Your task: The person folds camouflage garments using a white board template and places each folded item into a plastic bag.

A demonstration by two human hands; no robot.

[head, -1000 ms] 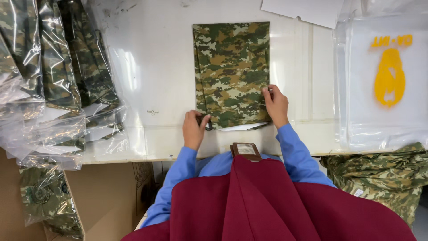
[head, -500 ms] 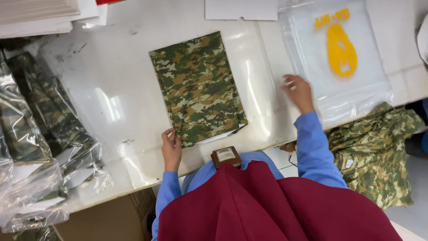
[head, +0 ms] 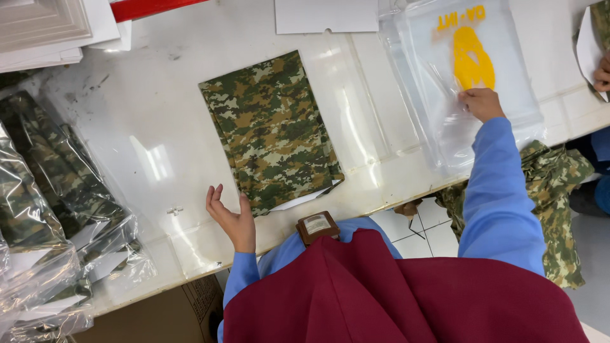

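Note:
A folded camouflage garment [head: 270,130] lies flat on the glossy white table [head: 140,146], with a white card edge showing under its near corner. My left hand [head: 230,219] rests open on the table beside the garment's near left corner, fingers spread. My right hand [head: 481,103] reaches to the right and presses on a stack of clear plastic bags [head: 470,76] printed with a yellow shape. Its fingers are on the top bag; whether they pinch it I cannot tell.
Bagged camouflage garments [head: 44,209] pile up at the left. White cards [head: 327,14] and stacked sheets [head: 44,28] lie at the far edge. Loose camouflage cloth [head: 553,190] hangs below the table's right end. Another person's hand [head: 600,70] shows at the far right. A cardboard box [head: 159,314] stands underneath.
My right hand left the garment and moved right onto the stack of clear bags. My left hand slid off the garment's corner and opened. The view swung rightward.

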